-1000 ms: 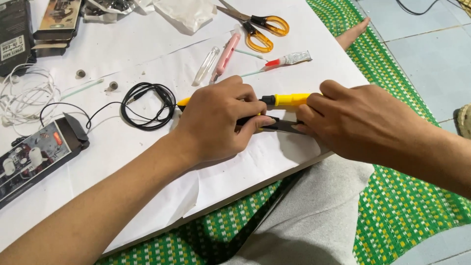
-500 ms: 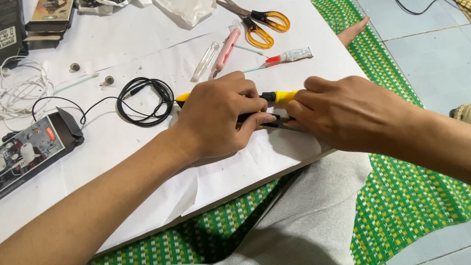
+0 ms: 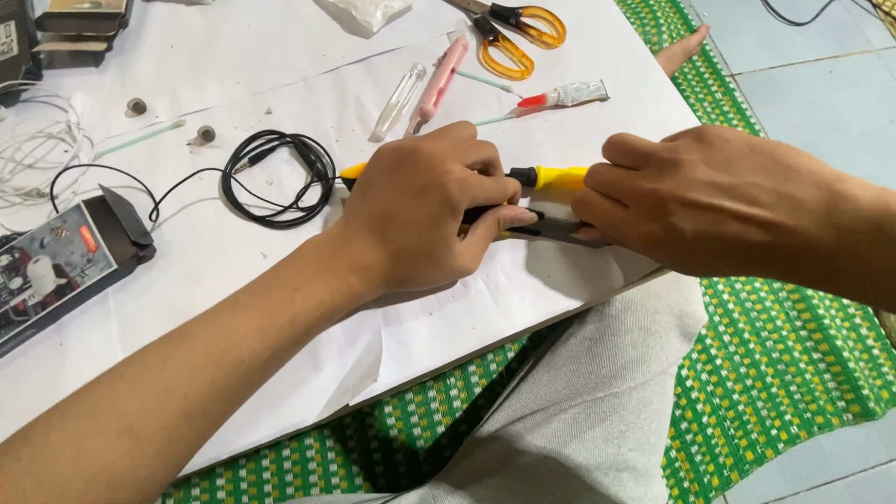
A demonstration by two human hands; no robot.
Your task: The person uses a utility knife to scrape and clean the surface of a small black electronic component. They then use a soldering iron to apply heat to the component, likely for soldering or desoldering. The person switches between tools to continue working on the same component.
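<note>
Both hands are closing in slightly since the earlier frame, with the right hand (image 3: 719,201) sliding leftward along the tool so that less of its yellow body is showing between the two fists. A person seated on a green woven mat (image 3: 784,364) is working at a low white paper-covered table (image 3: 233,252). The left hand (image 3: 425,210) is clenching around the front part of a yellow-handled tool (image 3: 551,175), which is lying near the table's front edge, while the right hand is gripping its rear end; a dark grey part (image 3: 560,231) is showing beneath the fingers, pinched between both hands. Exactly what that dark piece is cannot be told.

Judging by its look, the tool is a light, rigid plastic body, smooth enough to slip, so the firmest hold is seeming to be around the thick yellow barrel rather than the narrow tip poking out beyond the left knuckles.

Just beyond the left hand a coiled black earphone cable (image 3: 275,177) is resting, with orange-handled scissors (image 3: 513,28), a pink pen-like stick (image 3: 439,84), a small squeezed tube (image 3: 569,95) and an opened electronic device (image 3: 61,271) lying farther off.
</note>
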